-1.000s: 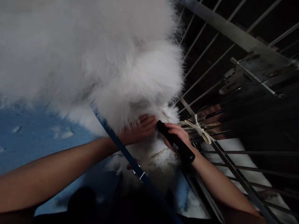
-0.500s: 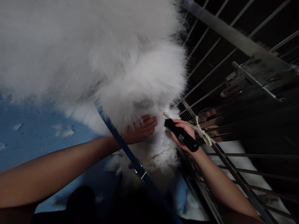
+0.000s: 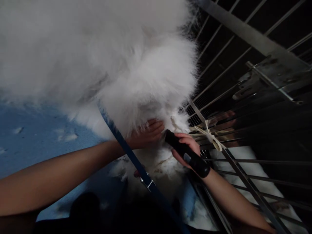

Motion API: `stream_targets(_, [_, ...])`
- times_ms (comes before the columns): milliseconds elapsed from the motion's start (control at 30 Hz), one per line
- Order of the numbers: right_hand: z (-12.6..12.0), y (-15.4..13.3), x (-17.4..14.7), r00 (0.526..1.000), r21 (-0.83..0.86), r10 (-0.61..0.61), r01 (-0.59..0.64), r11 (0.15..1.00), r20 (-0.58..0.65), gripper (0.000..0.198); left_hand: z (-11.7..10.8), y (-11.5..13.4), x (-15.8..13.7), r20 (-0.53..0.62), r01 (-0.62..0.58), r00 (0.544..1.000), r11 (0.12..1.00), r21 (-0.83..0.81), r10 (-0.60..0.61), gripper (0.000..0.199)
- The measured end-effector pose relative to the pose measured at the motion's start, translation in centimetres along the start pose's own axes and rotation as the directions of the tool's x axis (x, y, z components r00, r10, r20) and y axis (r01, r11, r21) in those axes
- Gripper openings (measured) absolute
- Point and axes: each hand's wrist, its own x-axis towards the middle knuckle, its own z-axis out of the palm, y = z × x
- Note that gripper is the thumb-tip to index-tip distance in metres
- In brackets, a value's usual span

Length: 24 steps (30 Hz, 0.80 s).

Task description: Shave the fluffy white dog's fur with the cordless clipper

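Off to the far side of my left forearm lies the blue tabletop (image 3: 29,143), scattered with white tufts of clipped fur (image 3: 65,137). My left hand (image 3: 143,136) is pushed up into the long white coat of the dog (image 3: 117,65) above it, fingers together and flat against the fur, holding the hair back; it grips nothing. A blue leash strap (image 3: 122,139) crosses over my left wrist, and its metal buckle (image 3: 149,184) sits just below that hand. Just beside my left fingertips is the tip of the black clipper (image 3: 185,152), which my right hand (image 3: 186,148) is wrapped around, its head pressed into the fur between my two hands. Beyond my right hand stand the metal cage bars (image 3: 231,71), with a white cord (image 3: 208,135) knotted on them right by my knuckles.
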Motion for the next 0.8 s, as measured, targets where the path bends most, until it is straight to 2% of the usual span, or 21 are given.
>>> stream_targets(100, [0.6,0.0,-0.4,0.999,-0.027,-0.039,0.038,0.999,-0.012,0.045,-0.3,0.0,0.3,-0.014,0.022,1.0,1.0,0.003,-0.022,0.014])
stream_targets(233, [0.6,0.5,-0.9,0.996,-0.065,0.064,-0.068,0.996,-0.058,0.042,-0.7,-0.1,0.7,-0.048,0.023,0.999,0.999,0.023,-0.022,0.016])
stream_targets(400, [1.3,0.5,-1.8,0.999,0.009,-0.033,0.033,0.999,0.032,0.047,-0.5,0.1,0.6,-0.031,0.032,0.999,0.999,-0.006,-0.032,0.017])
stream_targets(533, [1.4,1.6,-2.1,0.997,-0.09,0.027,-0.034,0.995,-0.078,0.039,-0.6,0.2,0.7,-0.011,0.039,0.999,0.999,-0.007,-0.039,0.018])
stream_targets(600, [1.3,1.6,-2.2,0.995,-0.106,0.048,-0.058,0.993,-0.09,0.039,-0.7,0.2,0.6,-0.008,0.058,0.998,0.998,-0.007,-0.058,0.02])
stream_targets(733, [1.6,0.6,-2.0,0.997,0.005,-0.069,0.069,0.998,0.016,0.046,-0.9,0.1,0.4,-0.043,0.112,0.993,0.994,-0.011,-0.112,0.019])
stream_targets(800, [1.9,0.5,-1.9,0.994,0.013,-0.11,0.11,0.994,0.023,0.046,-1.0,0.0,0.4,-0.013,0.131,0.991,0.991,-0.031,-0.132,0.02])
